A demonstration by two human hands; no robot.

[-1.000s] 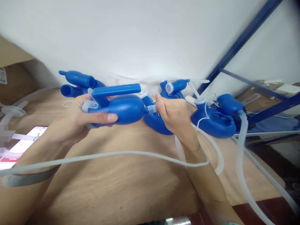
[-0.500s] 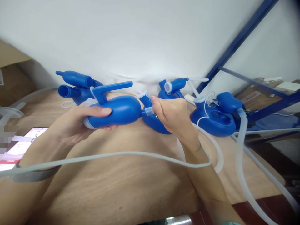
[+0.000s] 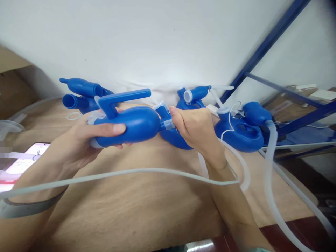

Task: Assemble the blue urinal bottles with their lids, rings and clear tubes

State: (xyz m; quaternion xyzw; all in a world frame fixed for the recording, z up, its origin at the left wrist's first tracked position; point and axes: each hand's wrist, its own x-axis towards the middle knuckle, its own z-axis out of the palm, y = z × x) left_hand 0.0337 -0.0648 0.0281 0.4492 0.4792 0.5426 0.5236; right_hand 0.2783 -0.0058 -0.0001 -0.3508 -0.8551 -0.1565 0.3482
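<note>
My left hand (image 3: 78,143) is wrapped around a blue plastic urinal cup (image 3: 136,122), thumb on its side. The cup lies level in the air, its bar-shaped handle on top and a translucent collar (image 3: 96,141) at its left end. A narrow spout points right, with the end of a clear tube (image 3: 168,124) fitted over it. My right hand (image 3: 196,129) is closed on that tube beside the spout. From there, a long pale tube (image 3: 147,170) runs leftward in front of my forearms. A blue urinal bottle (image 3: 175,139) stands partly hidden behind my right hand.
More blue urinal bottles with hoses stand at the right (image 3: 240,134) and back left (image 3: 82,99) of the wooden table (image 3: 136,206). A lit phone (image 3: 28,159) lies at the left. Cardboard boxes (image 3: 22,84) and a blue metal rack (image 3: 265,49) flank the table.
The cup, tube end and right hand have shifted very slightly right. My left wrist and its band sit a little farther left and lower. Both grips look the same.
</note>
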